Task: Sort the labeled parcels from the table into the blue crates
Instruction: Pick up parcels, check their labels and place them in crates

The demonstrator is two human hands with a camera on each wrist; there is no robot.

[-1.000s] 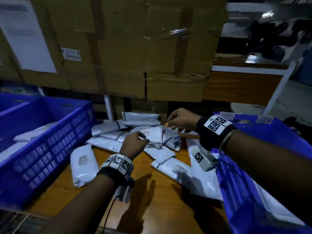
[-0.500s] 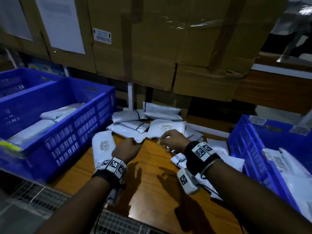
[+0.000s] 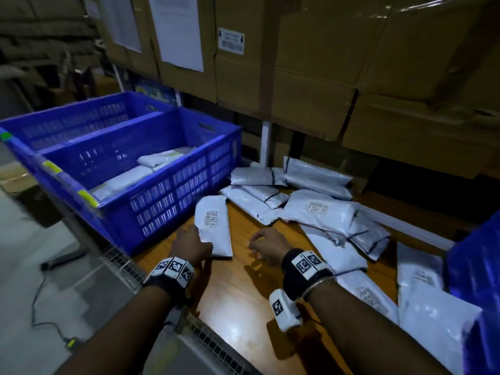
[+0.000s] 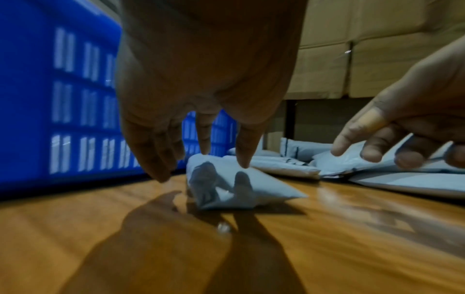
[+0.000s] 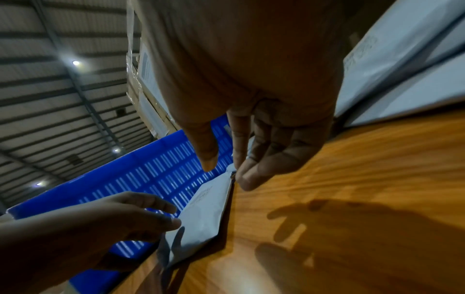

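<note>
The left hand (image 3: 190, 243) reaches the near left corner of a labelled parcel (image 3: 214, 226) lying flat on the table (image 3: 238, 299), fingers (image 4: 243, 151) straight, tips touching it. The right hand (image 3: 267, 246) hovers just right of the parcel, fingers loosely curled, holding nothing. A blue crate (image 3: 173, 196) stands just left of the left hand; more parcels (image 3: 319, 209) lie beyond the right hand.

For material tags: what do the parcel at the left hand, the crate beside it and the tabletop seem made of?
Parcel: probably thin plastic mailer film, white, slightly glossy, creased. Crate: moulded blue plastic, slotted walls. Tabletop: wood or wood-look laminate, glossy, showing grain and glare.
</note>
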